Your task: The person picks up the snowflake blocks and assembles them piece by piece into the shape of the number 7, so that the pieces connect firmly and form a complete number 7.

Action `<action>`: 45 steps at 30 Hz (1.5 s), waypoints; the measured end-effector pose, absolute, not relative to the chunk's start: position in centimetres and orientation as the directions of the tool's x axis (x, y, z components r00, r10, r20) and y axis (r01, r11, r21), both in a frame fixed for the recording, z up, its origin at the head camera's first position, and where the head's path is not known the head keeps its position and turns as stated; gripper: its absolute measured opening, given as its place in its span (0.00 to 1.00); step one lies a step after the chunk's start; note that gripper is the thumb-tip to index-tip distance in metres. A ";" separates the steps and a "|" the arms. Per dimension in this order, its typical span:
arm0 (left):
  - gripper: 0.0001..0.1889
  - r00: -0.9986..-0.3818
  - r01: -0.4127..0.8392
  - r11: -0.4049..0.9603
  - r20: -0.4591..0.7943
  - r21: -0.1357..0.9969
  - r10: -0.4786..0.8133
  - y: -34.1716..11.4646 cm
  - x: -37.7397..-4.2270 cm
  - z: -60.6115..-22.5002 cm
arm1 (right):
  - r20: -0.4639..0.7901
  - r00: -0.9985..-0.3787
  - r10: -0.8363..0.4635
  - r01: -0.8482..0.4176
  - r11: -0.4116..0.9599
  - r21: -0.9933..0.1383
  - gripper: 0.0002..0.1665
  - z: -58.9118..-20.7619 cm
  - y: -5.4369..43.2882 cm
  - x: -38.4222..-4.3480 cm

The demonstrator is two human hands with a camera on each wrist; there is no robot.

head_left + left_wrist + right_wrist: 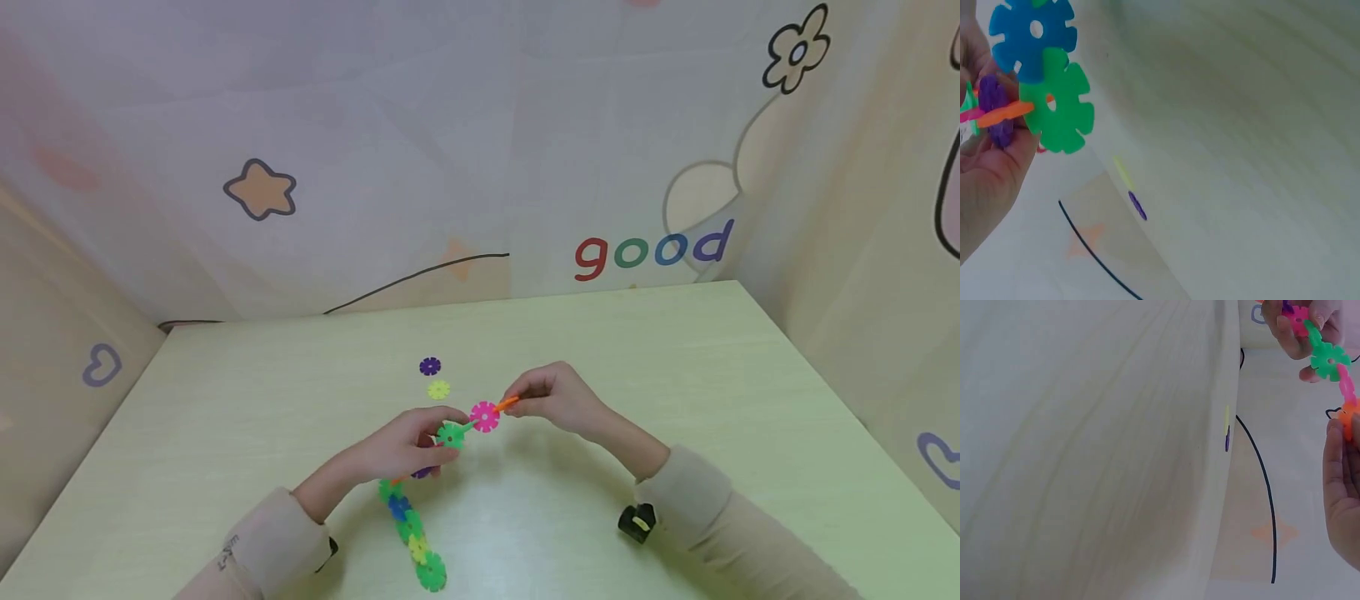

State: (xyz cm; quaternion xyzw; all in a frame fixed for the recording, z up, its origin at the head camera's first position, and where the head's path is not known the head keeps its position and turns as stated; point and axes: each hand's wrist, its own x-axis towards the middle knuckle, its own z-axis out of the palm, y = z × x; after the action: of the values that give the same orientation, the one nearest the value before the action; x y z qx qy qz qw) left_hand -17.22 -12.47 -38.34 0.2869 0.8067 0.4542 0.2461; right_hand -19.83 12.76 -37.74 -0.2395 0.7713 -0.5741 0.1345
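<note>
A chain of notched plastic snowflake discs runs between both hands. My left hand grips it near a green disc, with a purple disc and an orange disc by the fingers in the left wrist view. My right hand pinches an orange disc at the far end. That orange disc joins a pink disc, held between the hands. Below the left hand the chain trails toward the near edge, through a blue disc, a yellow disc and a green end disc.
Beyond the hands, a loose purple disc and a loose yellow disc lie on the pale wooden table. A printed cloth hangs behind the table and along its sides. Under the right cuff shows a black wrist device.
</note>
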 end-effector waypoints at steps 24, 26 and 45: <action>0.07 -0.723 0.321 0.513 -0.144 0.796 0.676 -10.9 -16.6 -38.2 | 0.122 -0.740 -0.662 -0.402 0.289 -0.869 0.02 -36.7 10.9 -20.1; 0.07 -0.721 0.313 0.511 -0.150 0.801 0.677 -11.0 -16.5 -38.1 | 0.130 -0.725 -0.676 -0.418 0.282 -0.863 0.02 -36.6 10.7 -20.1; 0.07 -0.779 0.219 0.495 -0.155 0.841 0.607 -13.3 -16.7 -38.5 | 0.025 -0.764 -0.645 -0.333 0.361 -0.871 0.11 -36.6 9.4 -23.0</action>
State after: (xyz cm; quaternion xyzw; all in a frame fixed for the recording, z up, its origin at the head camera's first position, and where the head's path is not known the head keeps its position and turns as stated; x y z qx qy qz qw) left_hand -16.71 -13.26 -38.54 0.2471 0.8356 0.4376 0.2219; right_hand -23.01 9.36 -36.60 -0.3023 0.8087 -0.4775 0.1630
